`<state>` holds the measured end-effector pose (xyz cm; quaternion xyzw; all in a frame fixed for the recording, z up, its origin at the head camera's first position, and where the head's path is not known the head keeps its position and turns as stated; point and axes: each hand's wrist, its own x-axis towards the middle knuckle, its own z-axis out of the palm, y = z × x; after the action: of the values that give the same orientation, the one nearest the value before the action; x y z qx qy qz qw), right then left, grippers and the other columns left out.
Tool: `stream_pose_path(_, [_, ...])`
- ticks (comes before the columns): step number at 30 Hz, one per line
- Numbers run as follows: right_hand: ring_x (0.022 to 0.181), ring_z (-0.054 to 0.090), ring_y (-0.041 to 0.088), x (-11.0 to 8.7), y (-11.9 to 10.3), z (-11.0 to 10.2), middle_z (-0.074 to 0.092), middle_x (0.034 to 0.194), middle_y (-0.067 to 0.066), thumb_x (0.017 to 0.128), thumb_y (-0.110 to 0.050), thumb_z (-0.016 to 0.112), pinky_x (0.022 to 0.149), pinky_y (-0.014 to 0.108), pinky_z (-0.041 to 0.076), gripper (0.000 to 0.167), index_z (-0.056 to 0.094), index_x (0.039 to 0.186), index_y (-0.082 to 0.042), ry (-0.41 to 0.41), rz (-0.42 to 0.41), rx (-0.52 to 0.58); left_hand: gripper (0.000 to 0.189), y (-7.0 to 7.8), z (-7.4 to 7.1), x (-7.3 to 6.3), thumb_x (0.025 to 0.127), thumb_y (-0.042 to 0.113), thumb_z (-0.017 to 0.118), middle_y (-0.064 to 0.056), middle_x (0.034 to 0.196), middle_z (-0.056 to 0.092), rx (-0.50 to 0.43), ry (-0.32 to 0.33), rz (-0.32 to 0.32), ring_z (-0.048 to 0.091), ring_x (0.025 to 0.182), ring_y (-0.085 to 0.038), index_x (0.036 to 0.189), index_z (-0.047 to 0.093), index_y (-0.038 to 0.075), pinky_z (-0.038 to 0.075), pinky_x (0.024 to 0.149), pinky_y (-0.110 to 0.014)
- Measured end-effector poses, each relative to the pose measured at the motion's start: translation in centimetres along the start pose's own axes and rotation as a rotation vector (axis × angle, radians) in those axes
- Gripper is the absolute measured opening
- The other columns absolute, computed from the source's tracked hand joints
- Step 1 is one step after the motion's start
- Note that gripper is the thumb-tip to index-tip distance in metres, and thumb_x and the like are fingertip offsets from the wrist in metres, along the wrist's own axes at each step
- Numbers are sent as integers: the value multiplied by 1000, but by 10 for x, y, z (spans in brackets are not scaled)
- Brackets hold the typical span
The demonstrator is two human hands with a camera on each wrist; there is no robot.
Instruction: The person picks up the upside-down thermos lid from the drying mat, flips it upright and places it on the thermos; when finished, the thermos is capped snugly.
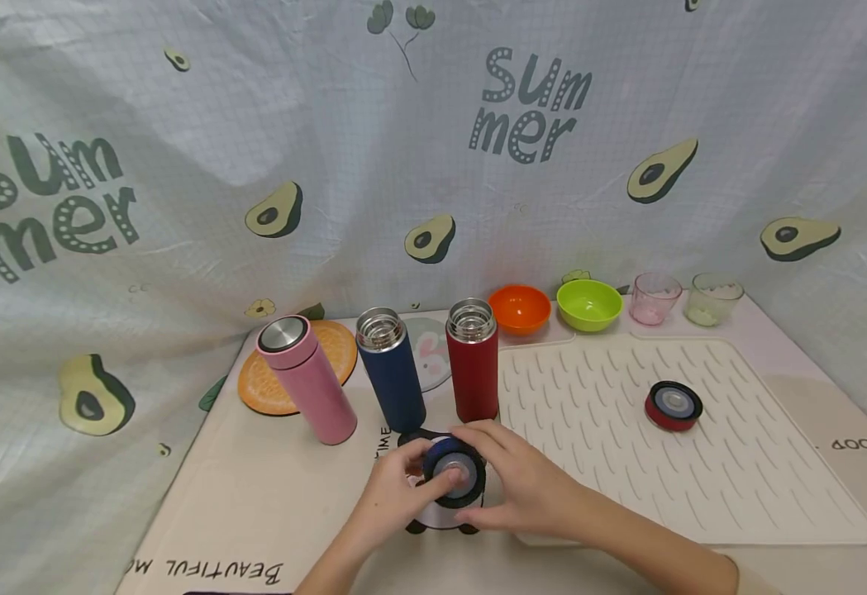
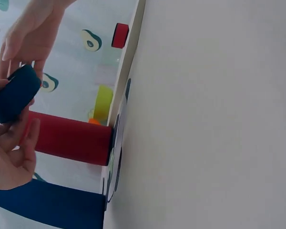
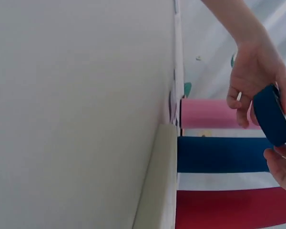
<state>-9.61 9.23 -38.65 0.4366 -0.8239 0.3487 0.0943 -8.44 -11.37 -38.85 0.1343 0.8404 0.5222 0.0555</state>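
Note:
A blue bottle lid (image 1: 470,487) with a black rim and grey inner face is tilted up between both hands. My left hand (image 1: 388,492) grips it, thumb pressed on the inner face and fingers round the outer side. At its right edge, my right hand (image 1: 530,487) touches the lid with lightly bent fingers, the thumb apart below. Just behind stand a blue bottle (image 1: 396,384) and a red bottle (image 1: 473,376), both without lids and showing steel mouths. The right wrist view shows the blue lid (image 3: 270,114) side-on, in front of the blue bottle (image 3: 219,154).
A pink bottle (image 1: 310,384) with its lid on stands left, by an orange-slice mat (image 1: 254,388). On the cream ridged mat (image 1: 589,479) lies a red lid (image 1: 673,405), inner face up. Behind are an orange bowl (image 1: 520,310), a green bowl (image 1: 589,306) and two glasses (image 1: 655,299).

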Motion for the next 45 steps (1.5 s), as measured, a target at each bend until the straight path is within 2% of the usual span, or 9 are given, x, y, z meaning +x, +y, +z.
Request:
stream_pose_path(3, [111, 47, 12, -1, 2, -4, 43, 128, -4, 77, -47, 69, 91, 31, 44, 76, 36, 137, -15, 6, 63, 92, 31, 2, -2, -2, 74, 27, 77, 8, 90, 64, 107, 131, 145, 56, 86, -13, 100, 66, 14, 50, 78, -37])
stream_pose_path(8, [108, 49, 11, -1, 5, -10, 45, 128, -7, 76, -40, 73, 88, 30, 46, 75, 37, 138, -15, 6, 162, 222, 42, 6, -8, -3, 58, 11, 87, 5, 98, 63, 356, 353, 587, 53, 99, -14, 95, 68, 14, 45, 83, -30])
stream_pose_path(15, [108, 47, 10, 1, 5, -11, 46, 127, -8, 75, -30, 76, 89, 30, 44, 71, 38, 136, -23, -10, 115, 337, 16, 18, -14, 6, 90, 22, 60, -4, 90, 66, 590, 525, 1164, 57, 94, -25, 92, 71, 10, 41, 76, -33])
stream_pose_path(18, [112, 46, 11, 3, 3, -10, 44, 130, -8, 76, -32, 75, 90, 32, 44, 73, 36, 137, -24, -13, 88, 358, 17, 27, -16, 10, 92, 17, 57, -4, 87, 67, 635, 565, 1328, 58, 88, -24, 89, 72, 10, 41, 73, -31])
stream_pose_path(21, [115, 45, 13, 4, 0, -11, 44, 131, -4, 76, -29, 75, 92, 35, 43, 75, 34, 139, -20, -3, 71, 367, 17, 35, -16, 11, 92, 12, 56, -3, 85, 67, 653, 577, 1425, 59, 84, -22, 86, 72, 11, 41, 72, -29])
stream_pose_path(26, [116, 47, 16, 7, -3, -13, 47, 131, 2, 74, -22, 78, 94, 35, 42, 77, 36, 137, -14, 12, 66, 405, 18, 39, -14, 11, 92, 10, 56, -3, 85, 67, 651, 581, 1451, 58, 84, -21, 84, 72, 12, 41, 71, -27])
stream_pose_path(32, [112, 52, 17, 10, -6, -14, 52, 127, 4, 72, -19, 79, 92, 33, 44, 73, 41, 133, -9, 50, 41, 414, 17, 34, -11, 10, 92, 14, 56, -4, 86, 66, 636, 601, 1390, 56, 86, -24, 84, 71, 13, 40, 69, -28])
stream_pose_path(40, [109, 53, 19, 19, -6, -18, 55, 120, 6, 68, -15, 82, 91, 37, 44, 71, 44, 128, -6, 133, -6, 386, 27, 17, -23, 13, 91, 26, 57, -14, 108, 60, 585, 588, 1104, 51, 104, -33, 105, 64, 3, 40, 85, -34])
stream_pose_path(45, [105, 52, 16, 30, -3, -25, 55, 119, 1, 68, -14, 82, 86, 35, 47, 70, 45, 128, -11, 183, 31, 330, 42, 12, -45, 26, 86, 25, 62, -21, 120, 53, 451, 670, 915, 45, 116, -35, 114, 55, -6, 34, 100, -35])
